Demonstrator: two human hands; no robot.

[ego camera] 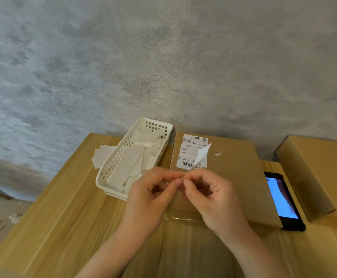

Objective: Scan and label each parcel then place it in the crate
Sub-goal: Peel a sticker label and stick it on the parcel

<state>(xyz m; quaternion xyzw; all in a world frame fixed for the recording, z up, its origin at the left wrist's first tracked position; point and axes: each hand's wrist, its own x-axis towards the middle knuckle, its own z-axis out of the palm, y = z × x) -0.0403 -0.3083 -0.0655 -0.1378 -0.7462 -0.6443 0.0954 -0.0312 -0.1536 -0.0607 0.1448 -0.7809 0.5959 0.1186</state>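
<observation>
Both hands meet over the middle of the table (67,213): the left hand (153,195) and the right hand (209,195) pinch the near end of a small white label (200,155), fingertips almost touching. Beneath them lies a flat cardboard parcel (234,177) towards the far edge, a printed shipping label (191,151) on it. A white basket (111,167) of paper strips sits just left; a lit phone (282,199) lies right, beside another box (320,173).

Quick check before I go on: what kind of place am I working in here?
Probably a small parcel-packing station: a cardboard parcel with a barcoded shipping label, a white basket of paper strips, and a handheld scanner, all on a wooden table against a grey wall.
</observation>
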